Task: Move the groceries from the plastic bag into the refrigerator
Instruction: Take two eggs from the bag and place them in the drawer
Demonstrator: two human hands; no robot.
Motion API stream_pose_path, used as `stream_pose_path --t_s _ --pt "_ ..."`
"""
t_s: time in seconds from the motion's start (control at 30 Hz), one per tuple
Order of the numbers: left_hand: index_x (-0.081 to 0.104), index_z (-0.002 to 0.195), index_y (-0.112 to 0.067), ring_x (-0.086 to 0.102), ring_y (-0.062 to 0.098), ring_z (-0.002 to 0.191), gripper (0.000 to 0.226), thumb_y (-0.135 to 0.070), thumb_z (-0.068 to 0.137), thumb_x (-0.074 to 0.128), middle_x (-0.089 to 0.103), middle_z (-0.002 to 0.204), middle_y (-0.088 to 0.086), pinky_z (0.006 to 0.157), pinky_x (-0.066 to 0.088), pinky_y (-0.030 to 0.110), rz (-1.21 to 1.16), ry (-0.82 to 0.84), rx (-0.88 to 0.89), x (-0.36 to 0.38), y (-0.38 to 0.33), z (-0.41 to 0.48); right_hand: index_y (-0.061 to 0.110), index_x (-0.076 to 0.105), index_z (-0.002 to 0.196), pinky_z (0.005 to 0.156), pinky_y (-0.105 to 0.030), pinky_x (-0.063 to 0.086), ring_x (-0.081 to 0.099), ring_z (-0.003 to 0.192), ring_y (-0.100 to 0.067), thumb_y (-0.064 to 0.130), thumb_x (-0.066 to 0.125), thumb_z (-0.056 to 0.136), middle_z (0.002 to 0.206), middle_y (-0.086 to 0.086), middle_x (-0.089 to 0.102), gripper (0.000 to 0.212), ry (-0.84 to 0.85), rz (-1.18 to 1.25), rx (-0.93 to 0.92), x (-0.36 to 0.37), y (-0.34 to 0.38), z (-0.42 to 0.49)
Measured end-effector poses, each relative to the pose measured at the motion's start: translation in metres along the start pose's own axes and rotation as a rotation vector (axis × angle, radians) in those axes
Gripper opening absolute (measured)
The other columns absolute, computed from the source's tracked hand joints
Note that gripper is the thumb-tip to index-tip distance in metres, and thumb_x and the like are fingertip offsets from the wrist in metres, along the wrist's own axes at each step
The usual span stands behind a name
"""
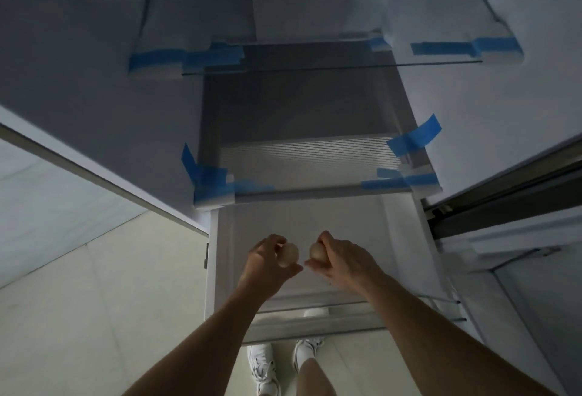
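Apparently early on: my left hand (pixel 267 258) gripped one pale egg (pixel 289 254), perhaps, my right hand (pixel 341 258) a second egg (pixel 316 252), over the middle of the open drawer (pixel 315 216). I saw nothing stored yet.

Landmark: drawer (pixel 315 216), translucent white, no pattern.

- Left egg (pixel 288 254) and right egg (pixel 316 252), over the drawer: pale cream-beige, plain.
- Ribbed panel (pixel 302 153), directly behind the drawer: grey-white, with fine parallel horizontal lines.
- Tape strips (pixel 412 140), at the panel corners behind the drawer and further back on the shelf brackets: solid bright blue.
- Glass shelf (pixel 315 68), behind and above the drawer: clear, with a thin dark front edge.
- Refrigerator interior walls (pixel 94 65), on both sides of the drawer: plain white, shaded blue-grey.
- Floor (pixel 110 317), left of and below the drawer: pale cream tiles with thin grout lines.
- Shoes (pixel 261 367), below the drawer front: white, with white laces.
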State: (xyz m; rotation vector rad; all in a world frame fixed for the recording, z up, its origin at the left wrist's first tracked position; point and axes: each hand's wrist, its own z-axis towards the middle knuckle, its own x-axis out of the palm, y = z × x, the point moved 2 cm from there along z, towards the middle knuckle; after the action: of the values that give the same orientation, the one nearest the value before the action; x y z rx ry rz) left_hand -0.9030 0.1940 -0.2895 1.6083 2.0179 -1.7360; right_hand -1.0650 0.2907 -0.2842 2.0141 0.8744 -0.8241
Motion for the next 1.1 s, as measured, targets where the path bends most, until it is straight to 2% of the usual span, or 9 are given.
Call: stream_pose_path --t_s 0.07,0.13,0.27,0.37,0.53,0.7,0.97,1.1 --pt "0.058 0.112 -0.017 0.059 0.017 0.092 0.054 -0.029 0.069 0.088 0.060 0.103 -0.003 0.076 0.052 0.028 -0.031 -0.016 -0.085 0.001 0.004 0.006 0.023 0.036 0.119 0.077 -0.040 0.057 0.065 0.081 -0.021 0.061 0.053 0.092 0.104 -0.003 0.066 0.049 0.006 -0.008 0.013 0.003 -0.004 0.005" --pt "0.058 0.108 -0.019 0.058 0.017 0.092 0.050 -0.029 0.069 0.088 0.060 0.103 -0.003 0.073 0.049 0.027 -0.033 -0.029 -0.123 0.002 0.009 0.011 0.023 0.036 0.117 0.076 -0.040 0.057 0.066 0.082 -0.021 0.061 0.053 0.093 0.103 -0.002 0.067 0.048 -0.019 -0.014 0.024 0.007 -0.008 0.009" --pt "0.058 0.106 -0.018 0.056 0.019 0.092 0.051 -0.030 0.067 0.089 0.055 0.105 -0.002 0.076 0.051 0.030 0.077 -0.043 -0.039 0.007 0.019 0.017 0.021 0.035 0.117 0.073 -0.037 0.057 0.065 0.080 -0.021 0.066 0.047 0.092 0.100 -0.002 0.066 0.053 -0.082 -0.038 0.062 0.014 -0.015 0.014" --pt "0.059 0.108 -0.017 0.057 0.019 0.092 0.053 -0.031 0.067 0.089 0.055 0.105 -0.002 0.076 0.052 0.031 0.115 -0.039 -0.007 0.010 0.021 0.016 0.018 0.035 0.123 0.073 -0.038 0.055 0.065 0.086 -0.023 0.067 0.044 0.093 0.105 -0.003 0.065 0.058 -0.070 -0.042 0.084 0.019 -0.019 0.018" --pt "0.063 0.110 -0.016 0.058 0.021 0.092 0.053 -0.030 0.066 0.088 0.058 0.106 0.000 0.077 0.047 0.027 0.136 -0.040 0.017 0.014 0.026 0.020 0.018 0.034 0.124 0.072 -0.035 0.052 0.064 0.091 -0.022 0.063 0.046 0.094 0.109 -0.001 0.064 0.054 -0.069 -0.030 0.080 0.020 -0.021 0.024" --pt "0.062 0.111 -0.015 0.051 0.013 0.089 0.053 -0.032 0.067 0.088 0.056 0.107 -0.001 0.076 0.039 0.021 0.131 -0.064 -0.023 0.016 0.022 0.026 0.021 0.033 0.124 0.073 -0.034 0.054 0.065 0.092 -0.021 0.065 0.047 0.093 0.110 0.000 0.064 0.056 -0.079 -0.034 0.118 0.023 -0.019 0.028" --pt "0.061 0.110 -0.015 0.052 0.016 0.091 0.055 -0.036 0.067 0.088 0.053 0.108 -0.003 0.077 0.043 0.024 0.146 -0.052 -0.052 0.018 0.024 0.024 0.022 0.035 0.119 0.067 -0.031 0.045 0.066 0.093 -0.023 0.066 0.051 0.091 0.109 0.000 0.066 0.055 -0.104 -0.053 0.126 0.021 -0.016 0.027" --pt "0.060 0.111 -0.017 0.054 0.017 0.094 0.058 -0.041 0.066 0.087 0.053 0.110 -0.002 0.078 0.047 0.026 0.176 -0.030 -0.064 0.017 0.022 0.023 0.021 0.034 0.121 0.069 -0.031 0.045 0.066 0.095 -0.024 0.070 0.053 0.087 0.111 -0.001 0.066 0.062 -0.118 -0.077 0.134 0.020 -0.017 0.025"
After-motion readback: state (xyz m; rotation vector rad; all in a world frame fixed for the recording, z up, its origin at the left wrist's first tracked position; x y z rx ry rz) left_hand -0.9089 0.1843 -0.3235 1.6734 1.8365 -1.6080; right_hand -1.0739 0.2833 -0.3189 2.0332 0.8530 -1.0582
